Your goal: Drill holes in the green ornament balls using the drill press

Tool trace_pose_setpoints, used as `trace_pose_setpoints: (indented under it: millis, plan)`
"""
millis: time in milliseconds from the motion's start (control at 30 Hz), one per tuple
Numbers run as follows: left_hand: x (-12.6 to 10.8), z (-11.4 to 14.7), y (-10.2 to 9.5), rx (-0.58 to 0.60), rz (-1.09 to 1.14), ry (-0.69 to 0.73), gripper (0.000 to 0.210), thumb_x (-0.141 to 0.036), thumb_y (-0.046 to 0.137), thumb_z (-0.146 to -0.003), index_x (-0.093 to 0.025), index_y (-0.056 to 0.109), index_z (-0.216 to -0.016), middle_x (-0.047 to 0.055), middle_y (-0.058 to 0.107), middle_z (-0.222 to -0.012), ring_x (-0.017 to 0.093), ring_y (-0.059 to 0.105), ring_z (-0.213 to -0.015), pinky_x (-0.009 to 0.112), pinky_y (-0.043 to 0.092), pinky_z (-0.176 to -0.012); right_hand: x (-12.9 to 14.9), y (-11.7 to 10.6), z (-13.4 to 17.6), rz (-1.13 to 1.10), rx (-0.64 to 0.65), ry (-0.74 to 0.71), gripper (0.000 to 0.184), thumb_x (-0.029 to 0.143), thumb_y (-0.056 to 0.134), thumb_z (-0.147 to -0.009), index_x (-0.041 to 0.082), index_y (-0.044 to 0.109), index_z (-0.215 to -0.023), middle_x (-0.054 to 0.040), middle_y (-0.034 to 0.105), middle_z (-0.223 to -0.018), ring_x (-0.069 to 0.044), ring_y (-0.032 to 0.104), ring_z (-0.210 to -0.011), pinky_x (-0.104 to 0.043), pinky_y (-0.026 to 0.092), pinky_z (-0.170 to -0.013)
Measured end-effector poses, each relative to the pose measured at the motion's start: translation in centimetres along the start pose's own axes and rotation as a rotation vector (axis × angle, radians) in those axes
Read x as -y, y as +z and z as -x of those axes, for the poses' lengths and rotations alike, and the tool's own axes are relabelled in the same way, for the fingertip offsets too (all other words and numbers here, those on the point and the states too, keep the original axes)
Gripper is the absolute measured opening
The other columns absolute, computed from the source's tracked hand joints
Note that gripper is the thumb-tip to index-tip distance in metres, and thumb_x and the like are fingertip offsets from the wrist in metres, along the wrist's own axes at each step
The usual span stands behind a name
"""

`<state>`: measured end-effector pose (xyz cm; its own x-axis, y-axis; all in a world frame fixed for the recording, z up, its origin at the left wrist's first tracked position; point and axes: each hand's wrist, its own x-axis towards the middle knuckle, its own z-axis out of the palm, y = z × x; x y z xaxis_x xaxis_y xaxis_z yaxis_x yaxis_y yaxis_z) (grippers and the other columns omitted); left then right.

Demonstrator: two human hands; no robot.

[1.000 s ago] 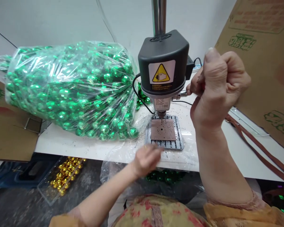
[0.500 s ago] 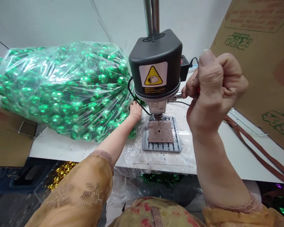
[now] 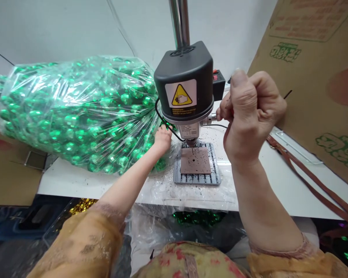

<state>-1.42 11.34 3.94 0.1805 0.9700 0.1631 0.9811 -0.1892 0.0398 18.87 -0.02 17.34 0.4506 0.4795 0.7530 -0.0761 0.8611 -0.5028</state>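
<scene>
My right hand (image 3: 251, 114) is closed in a fist around the lever (image 3: 211, 118) of a small black drill press (image 3: 183, 85), thumb pointing up. Under the press's thin bit lies a brown square board (image 3: 195, 165) with a hole, resting on the grooved metal base (image 3: 215, 180). To the left of the press, my left hand (image 3: 162, 139) reaches to the gathered mouth of a clear plastic bag (image 3: 75, 106) filled with shiny green faceted balls (image 3: 114, 141). Its fingers are bent beside green balls, their tips partly hidden; what they hold cannot be made out.
A large cardboard box (image 3: 316, 77) leans at the right, and another cardboard piece (image 3: 8, 173) is at the left. A brown strap (image 3: 310, 173) lies over the table's right side. Dark chips are scattered around the base. Below the edge are green shiny pieces (image 3: 198, 217) in plastic.
The whole view has shifted slightly, so the press and right fist appear farther left. The left hand stays at the bag's mouth, and the right hand keeps its grip on the lever.
</scene>
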Motion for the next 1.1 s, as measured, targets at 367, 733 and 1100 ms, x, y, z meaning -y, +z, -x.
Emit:
trace_pose_setpoints:
  millis: [367, 733, 1100]
  plan:
    - [-1.7, 15.3, -3.2, 0.006, 1.406, -0.146, 0.066, -0.037, 0.092, -0.069, -0.025, 0.056, -0.123, 0.001, 0.065, -0.100, 0.015, 0.064, -0.086, 0.028, 0.051, -0.079, 0.0, 0.1, 0.2, 0.029, -0.023, -0.013, 0.040, 0.029, 0.060, -0.095, 0.020, 0.037, -0.064, 0.0067, 0.032, -0.057, -0.001, 0.037, -0.047, -0.022, 0.032, -0.050]
    - [-3.4, 16.1, -1.8, 0.088, 1.848, -0.433, 0.063, -0.040, 0.097, -0.064, -0.024, 0.061, -0.113, -0.001, 0.072, -0.091, 0.011, 0.068, -0.076, 0.021, 0.051, -0.069, 0.1, 0.1, 0.1, 0.037, -0.028, -0.001, 0.039, 0.024, 0.059, -0.094, 0.021, 0.035, -0.064, 0.0087, 0.032, -0.054, -0.001, 0.038, -0.045, -0.023, 0.030, -0.048]
    - [-5.3, 13.2, 1.7, -0.119, 1.595, -0.222, 0.056, -0.058, 0.087, -0.074, -0.023, 0.060, -0.108, 0.003, 0.074, -0.096, 0.017, 0.069, -0.089, 0.030, 0.053, -0.082, 0.0, 0.1, 0.2, 0.040, -0.022, -0.034, 0.040, 0.027, 0.058, -0.095, 0.020, 0.033, -0.065, 0.0075, 0.028, -0.055, 0.000, 0.039, -0.045, -0.022, 0.031, -0.049]
